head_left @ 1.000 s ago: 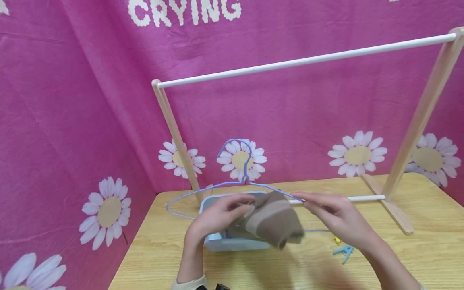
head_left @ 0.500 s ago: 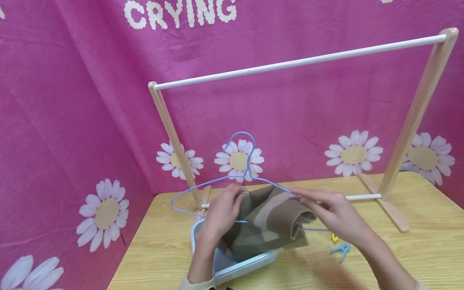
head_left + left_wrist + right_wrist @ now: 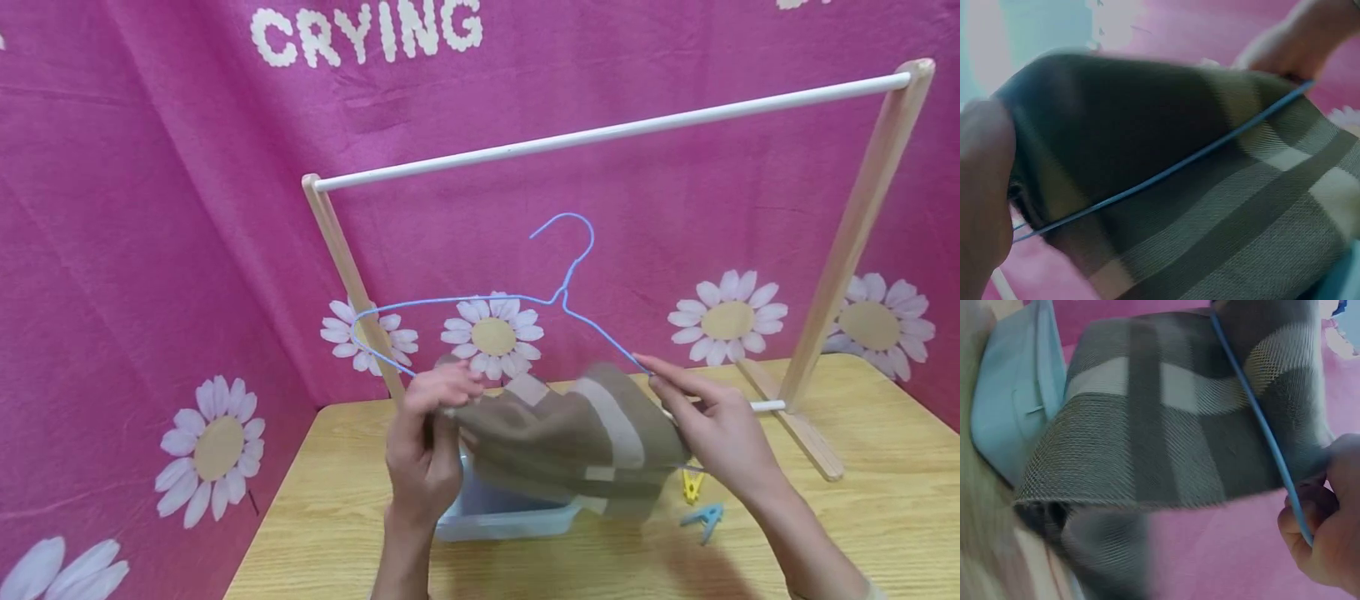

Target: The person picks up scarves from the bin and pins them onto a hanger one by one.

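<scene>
A brown-grey checked cloth [image 3: 555,433] hangs in front of me, slightly blurred, among the wires of a blue wire hanger [image 3: 472,299]. My left hand [image 3: 427,437] grips the cloth by its left end. With thumb and fingers my right hand [image 3: 720,429] pinches the hanger's right shoulder, next to the cloth's right end. In the left wrist view the hanger's wire [image 3: 1166,175] crosses in front of the cloth. The right wrist view shows the wire [image 3: 1260,419] running into my right hand [image 3: 1329,519]. The hanger's hook points up, apart from any rod.
A light blue basin [image 3: 510,523] stands on the wooden table [image 3: 315,500] under the cloth. Behind is a wooden rack with a white top rod [image 3: 615,132]. A yellow clothespin [image 3: 692,486] and a blue clothespin [image 3: 703,522] lie at right. A pink flowered curtain [image 3: 225,250] backs everything.
The hanger has risen and tilted, its hook moving up and right. The left hand has moved with the cloth, first over the basin, then left; the cloth is more spread out. The basin shifted.
</scene>
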Demonstrator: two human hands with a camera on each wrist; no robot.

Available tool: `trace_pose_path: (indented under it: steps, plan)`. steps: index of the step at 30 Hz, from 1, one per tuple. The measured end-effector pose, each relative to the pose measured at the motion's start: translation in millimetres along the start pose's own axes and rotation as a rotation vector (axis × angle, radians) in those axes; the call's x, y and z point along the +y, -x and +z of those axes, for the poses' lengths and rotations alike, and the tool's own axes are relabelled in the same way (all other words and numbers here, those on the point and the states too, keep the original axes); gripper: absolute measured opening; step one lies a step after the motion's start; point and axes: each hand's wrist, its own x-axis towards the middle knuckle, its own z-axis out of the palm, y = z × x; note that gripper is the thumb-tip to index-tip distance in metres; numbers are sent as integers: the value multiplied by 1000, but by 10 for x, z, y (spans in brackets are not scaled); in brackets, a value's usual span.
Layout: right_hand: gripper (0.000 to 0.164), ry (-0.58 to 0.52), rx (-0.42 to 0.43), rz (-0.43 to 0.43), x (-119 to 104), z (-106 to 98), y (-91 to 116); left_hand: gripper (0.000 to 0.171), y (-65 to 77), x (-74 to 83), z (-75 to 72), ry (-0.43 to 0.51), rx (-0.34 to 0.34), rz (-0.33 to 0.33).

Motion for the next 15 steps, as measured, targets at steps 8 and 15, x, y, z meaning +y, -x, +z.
trace_pose_path:
  steps: [8,15]
  plan:
    - [30,29,78,-56,33,-113,-20,19,-280,329,44,201,67,308]
    - [31,106,109,40,277,-190,-83,22,-392,439,139,261,212,453]
